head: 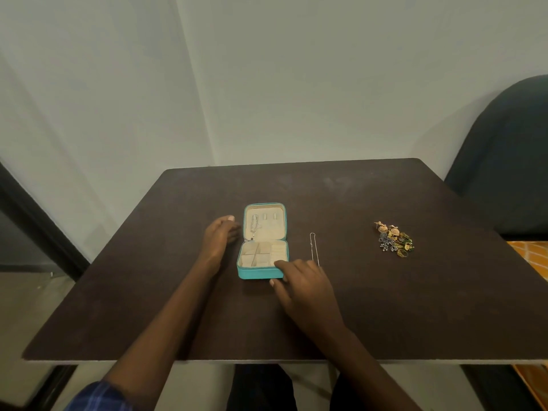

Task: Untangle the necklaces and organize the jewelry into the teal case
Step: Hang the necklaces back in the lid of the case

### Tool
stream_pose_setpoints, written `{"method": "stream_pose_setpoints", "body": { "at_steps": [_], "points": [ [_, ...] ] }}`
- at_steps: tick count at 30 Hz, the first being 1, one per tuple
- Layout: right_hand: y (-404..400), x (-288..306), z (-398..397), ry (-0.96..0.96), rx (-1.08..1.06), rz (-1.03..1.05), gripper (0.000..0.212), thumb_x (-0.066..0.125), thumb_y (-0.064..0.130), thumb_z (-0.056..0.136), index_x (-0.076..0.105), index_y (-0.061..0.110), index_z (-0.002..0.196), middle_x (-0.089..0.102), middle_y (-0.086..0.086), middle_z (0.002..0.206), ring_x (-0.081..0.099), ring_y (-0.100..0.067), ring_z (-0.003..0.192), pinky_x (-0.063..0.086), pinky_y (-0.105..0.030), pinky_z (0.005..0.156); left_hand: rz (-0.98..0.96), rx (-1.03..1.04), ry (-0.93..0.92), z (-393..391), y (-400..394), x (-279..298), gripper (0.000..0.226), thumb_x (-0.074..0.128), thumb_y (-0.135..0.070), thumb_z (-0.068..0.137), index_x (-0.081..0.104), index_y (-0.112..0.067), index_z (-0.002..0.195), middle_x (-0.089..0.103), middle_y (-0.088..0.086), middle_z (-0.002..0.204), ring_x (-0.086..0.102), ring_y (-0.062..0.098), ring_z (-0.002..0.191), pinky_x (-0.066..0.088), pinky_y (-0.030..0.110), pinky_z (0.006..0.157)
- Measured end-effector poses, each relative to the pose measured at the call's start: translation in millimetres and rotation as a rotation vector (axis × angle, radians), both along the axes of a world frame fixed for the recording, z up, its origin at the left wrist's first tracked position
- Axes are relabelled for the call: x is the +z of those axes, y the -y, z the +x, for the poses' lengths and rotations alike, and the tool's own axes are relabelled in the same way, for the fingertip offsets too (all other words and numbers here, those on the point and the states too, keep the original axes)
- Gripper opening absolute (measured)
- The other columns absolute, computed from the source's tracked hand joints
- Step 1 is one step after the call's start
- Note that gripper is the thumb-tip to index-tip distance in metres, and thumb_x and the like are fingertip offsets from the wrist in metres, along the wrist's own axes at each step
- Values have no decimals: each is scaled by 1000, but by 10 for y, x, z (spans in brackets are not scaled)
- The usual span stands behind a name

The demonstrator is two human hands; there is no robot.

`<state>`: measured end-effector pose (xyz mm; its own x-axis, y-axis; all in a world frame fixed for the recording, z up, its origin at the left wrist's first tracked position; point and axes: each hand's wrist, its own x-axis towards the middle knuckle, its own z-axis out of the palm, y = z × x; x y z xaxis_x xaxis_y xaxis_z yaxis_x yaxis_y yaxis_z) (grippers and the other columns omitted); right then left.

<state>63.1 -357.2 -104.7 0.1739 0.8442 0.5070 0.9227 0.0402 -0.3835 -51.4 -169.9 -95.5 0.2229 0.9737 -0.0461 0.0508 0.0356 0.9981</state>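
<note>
The teal case (257,274) lies open in the middle of the dark table, with cream lining and small compartments in its near half. A thin silver necklace hangs inside its lid (254,226). My left hand (220,236) rests beside the case's left edge, fingers relaxed and holding nothing. My right hand (299,275) holds the case's near right corner, thumb on the front wall and forefinger over the rim. A second thin silver necklace (313,249) lies stretched out on the table just right of the case. A pile of gold and silver jewelry (394,239) sits further right.
The dark table (178,292) meets a pale wall at its far edge. A dark rounded chair back (504,161) stands at the right. An orange patterned surface (530,256) shows beyond the table's right edge.
</note>
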Motion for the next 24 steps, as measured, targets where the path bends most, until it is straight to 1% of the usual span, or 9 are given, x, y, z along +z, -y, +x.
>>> {"method": "stream_pose_setpoints", "body": {
  "at_steps": [2,5,10,13,15,16,18,21,24],
  "points": [
    [-11,15,-5,-6,9,12,42,44,42,87,62,17,115,69,0,103,63,-14,87,54,-24,65,-10,-1,-5,-8,-8,12,10,49,-25,95,56,-18,98,64,9,107,62,24,103,48,38,95],
    [-38,34,3,1,-4,21,39,53,39,85,62,16,115,69,-1,104,63,-16,89,54,-26,65,-10,-18,-24,-12,18,27,9,49,-24,95,56,-19,95,65,3,99,62,22,100,49,35,91],
    [-44,86,14,-1,-22,16,40,52,40,86,61,17,118,68,-1,106,62,-16,92,52,-28,70,-20,4,-29,-14,33,17,13,50,-24,95,57,-15,101,65,6,100,62,20,95,50,34,89],
    [58,78,147,-53,-85,71,37,47,41,86,63,18,111,66,3,92,56,-8,82,46,-23,64,16,98,1,-50,66,71,13,51,-23,94,60,-14,98,62,2,86,57,17,81,49,28,72],
    [171,30,331,-127,-149,81,30,52,37,86,65,18,105,62,4,84,49,-8,76,39,-23,63,194,191,-93,-82,155,170,20,51,-25,94,61,-12,106,63,1,91,57,17,85,48,27,72],
    [237,-10,428,-155,-179,57,24,57,34,86,65,18,103,61,3,84,48,-9,76,37,-24,64,328,234,-152,-95,243,246,21,51,-25,95,61,-13,109,63,1,96,58,15,88,48,26,74],
    [360,-79,584,-179,-223,-16,17,65,28,85,67,18,98,62,2,85,49,-12,76,37,-26,65,599,246,-179,-84,499,439,20,52,-22,94,62,-13,109,63,-1,98,58,9,86,48,19,72],
    [466,-141,663,-179,-268,-111,14,65,28,85,68,19,95,62,2,85,50,-14,77,33,-27,65,910,117,-194,10,953,638,14,55,-16,92,64,-12,101,62,-4,95,57,6,80,45,14,68],
    [452,-162,639,-150,-324,-187,16,62,37,86,67,21,87,61,2,83,48,-16,78,34,-29,65,1080,-77,-256,177,1346,563,15,56,-18,89,67,-9,95,62,-7,91,56,9,78,44,18,71]
  ]
}}
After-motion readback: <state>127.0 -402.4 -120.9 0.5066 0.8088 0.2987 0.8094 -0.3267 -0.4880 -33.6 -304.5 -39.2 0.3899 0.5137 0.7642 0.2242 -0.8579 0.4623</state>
